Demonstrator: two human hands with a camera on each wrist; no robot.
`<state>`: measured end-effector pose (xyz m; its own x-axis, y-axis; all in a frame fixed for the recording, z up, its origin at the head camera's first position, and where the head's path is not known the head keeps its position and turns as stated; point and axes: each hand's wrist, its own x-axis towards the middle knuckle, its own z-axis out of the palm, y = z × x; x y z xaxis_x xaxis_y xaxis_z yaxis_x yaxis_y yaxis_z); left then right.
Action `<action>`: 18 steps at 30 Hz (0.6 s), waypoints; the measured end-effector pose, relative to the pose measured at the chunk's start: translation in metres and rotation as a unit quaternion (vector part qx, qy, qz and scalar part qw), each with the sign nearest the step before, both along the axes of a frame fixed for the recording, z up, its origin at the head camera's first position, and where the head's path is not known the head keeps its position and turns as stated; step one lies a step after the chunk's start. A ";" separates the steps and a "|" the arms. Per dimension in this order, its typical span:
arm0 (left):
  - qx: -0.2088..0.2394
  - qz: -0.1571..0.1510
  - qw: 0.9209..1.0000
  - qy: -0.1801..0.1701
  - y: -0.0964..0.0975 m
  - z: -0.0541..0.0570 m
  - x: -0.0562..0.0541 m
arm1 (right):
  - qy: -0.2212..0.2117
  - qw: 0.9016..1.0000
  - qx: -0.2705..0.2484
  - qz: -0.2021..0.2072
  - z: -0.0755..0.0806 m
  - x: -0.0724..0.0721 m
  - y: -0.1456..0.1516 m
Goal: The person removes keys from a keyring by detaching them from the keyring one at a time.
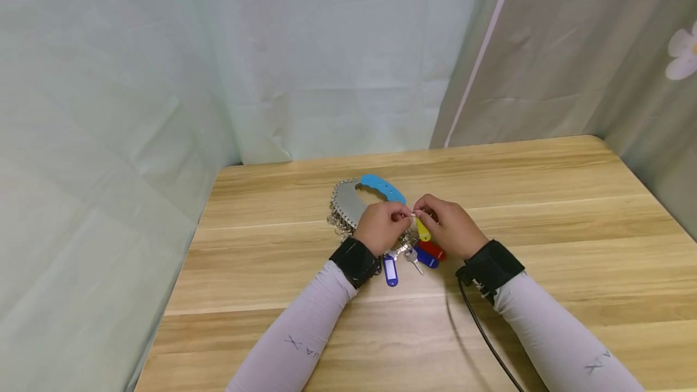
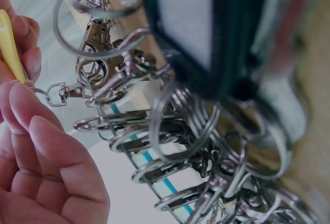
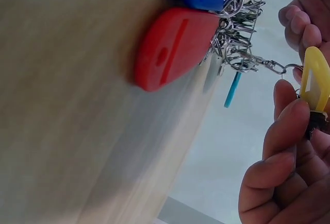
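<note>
Both hands meet over a key-holder, a grey curved metal plate with a blue handle and many hooks along its edge. My left hand pinches a small split ring between thumb and index finger. That ring links to a swivel clasp on the plate's edge. Close against it, my right hand pinches a yellow key tag near its ring end. The tag hangs down below the fingertips, and the fingers partly hide where tag and ring meet.
Below the hands lie a blue-and-white key tag, a silver key, another blue tag and a red tag. A black cable runs from the right wrist over the wooden table. Curtains stand behind.
</note>
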<state>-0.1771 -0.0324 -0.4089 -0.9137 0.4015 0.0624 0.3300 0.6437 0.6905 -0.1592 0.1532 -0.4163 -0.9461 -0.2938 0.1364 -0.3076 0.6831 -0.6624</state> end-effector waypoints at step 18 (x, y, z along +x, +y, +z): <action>-0.008 -0.008 1.000 0.011 0.000 -0.001 0.000 | -0.007 1.000 -0.002 -0.009 -0.004 -0.003 0.002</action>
<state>-0.1769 -0.0319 -0.4101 -0.9054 0.4177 0.0752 0.3552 0.6487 0.6731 -0.1625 0.1548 -0.4203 -0.9530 -0.2762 0.1242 -0.2860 0.6861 -0.6689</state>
